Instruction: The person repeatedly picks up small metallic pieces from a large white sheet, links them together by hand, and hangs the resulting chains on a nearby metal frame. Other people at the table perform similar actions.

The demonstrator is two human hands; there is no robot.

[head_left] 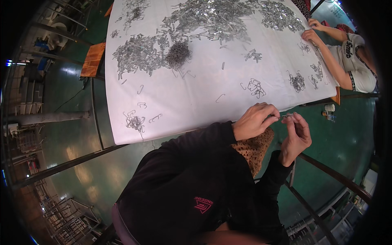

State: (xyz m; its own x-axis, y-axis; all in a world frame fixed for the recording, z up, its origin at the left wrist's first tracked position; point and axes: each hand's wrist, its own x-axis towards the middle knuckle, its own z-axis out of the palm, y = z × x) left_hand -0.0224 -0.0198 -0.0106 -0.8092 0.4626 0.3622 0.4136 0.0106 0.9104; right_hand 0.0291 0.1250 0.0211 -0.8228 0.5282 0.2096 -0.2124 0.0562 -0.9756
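Thin metal pc. (287, 115) located betw. the two hands, just off near edge of white tablecloth (196, 102); silvery, approx. straight where visible, full shape n/a as fingertips cover the ends. Handling (judged): v. light, stiff for its thickness, prob. springy if wire like the loose hooks (256, 87) lying on the cloth; not fragile, but smooth, so liable to slip or twist in a slack pinch. Rec. hold: fingertip pinch at each end, mid-section free. Bulk grabbing inadvisable: hooks look prone to tangle; small elongated clips (212, 22), heaped at far side, prob. less so. Grip: L hand (255, 121) closed to thumb-and-index pinch at L end of pc., no gap seen; R hand (297, 136) likewise, thumb vs. fingertips at R end. Pinch force can't be told. Pose: L hand back-up, knuckles bent, fingers directed R, dark sleeve (212, 136) running alongside table edge; whether wrist rests on edge can't tell. R hand raised from below, fingers up & curled in toward L hand, wrist approx. in line w/ forearm. Fingertips of both hands near each other, well apart from co-worker's hand (312, 37) at R side of table.
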